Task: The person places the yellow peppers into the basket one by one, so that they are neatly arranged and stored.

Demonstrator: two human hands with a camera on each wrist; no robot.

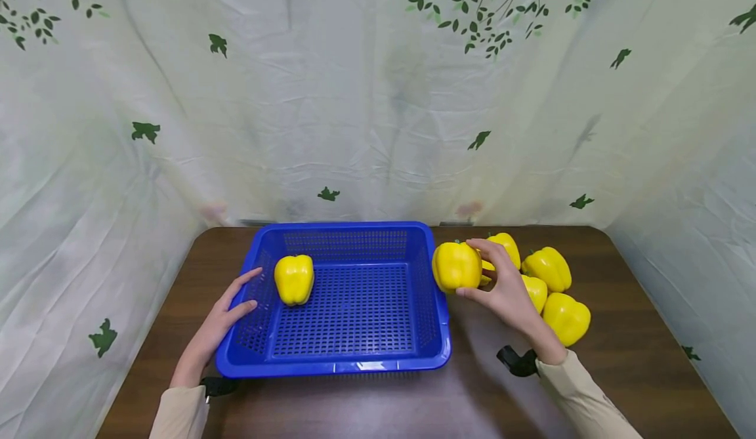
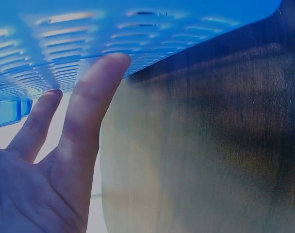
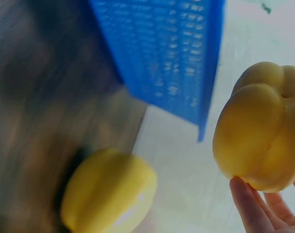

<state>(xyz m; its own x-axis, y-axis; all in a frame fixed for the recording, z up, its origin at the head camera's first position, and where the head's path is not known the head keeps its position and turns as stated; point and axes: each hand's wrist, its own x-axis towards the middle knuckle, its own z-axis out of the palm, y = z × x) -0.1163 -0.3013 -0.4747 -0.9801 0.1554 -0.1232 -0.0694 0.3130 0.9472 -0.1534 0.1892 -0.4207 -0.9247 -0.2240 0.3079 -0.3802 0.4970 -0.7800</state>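
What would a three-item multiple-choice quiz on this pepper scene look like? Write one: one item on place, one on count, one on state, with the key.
1. Where does the pepper in the basket lie?
A. by its left wall
B. by its right wall
C. at its front rim

2. How many yellow peppers show in all?
A. four
B. six
C. eight

3. What is the right hand doing?
A. resting flat on the table
B. pressing the basket's rim
C. holding a pepper in its grip

Key:
1 A: the pepper inside lies near the left wall.
2 B: one inside, the held pepper, and four more on the table.
3 C: fingers and thumb curl round the held pepper just right of the basket, while the left hand rests straight-fingered against the basket's left wall.
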